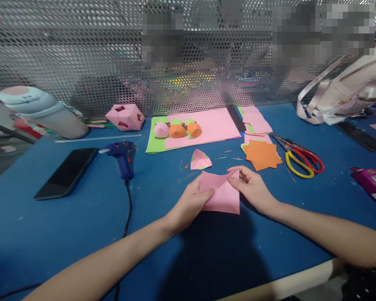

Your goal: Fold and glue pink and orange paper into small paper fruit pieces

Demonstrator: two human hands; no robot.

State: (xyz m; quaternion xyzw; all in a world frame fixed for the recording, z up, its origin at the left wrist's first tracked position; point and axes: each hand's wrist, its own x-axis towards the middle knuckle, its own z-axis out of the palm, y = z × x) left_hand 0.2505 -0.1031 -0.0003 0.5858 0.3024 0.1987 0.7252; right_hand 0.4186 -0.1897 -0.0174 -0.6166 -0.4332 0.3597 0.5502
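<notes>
A square sheet of pink paper (222, 198) is held up just above the blue table, with a diagonal crease near its right corner. My left hand (191, 200) grips its left edge, thumb on the front face. At the upper right corner, my right hand (250, 186) pinches the paper between thumb and fingers. Just beyond the sheet lies a small folded pink and green paper piece (201, 160). Farther back, several folded pink and orange pieces (177, 131) rest on stacked pink and green sheets (213, 125).
To the left are a blue glue gun (122, 161) with its cord, a black phone (67, 173), a pink paper ball (125, 117) and a bottle (47, 110). Orange paper squares (262, 154), scissors (301, 159) and a purple device (371, 184) lie right. A perforated metal panel (113, 50) closes the back.
</notes>
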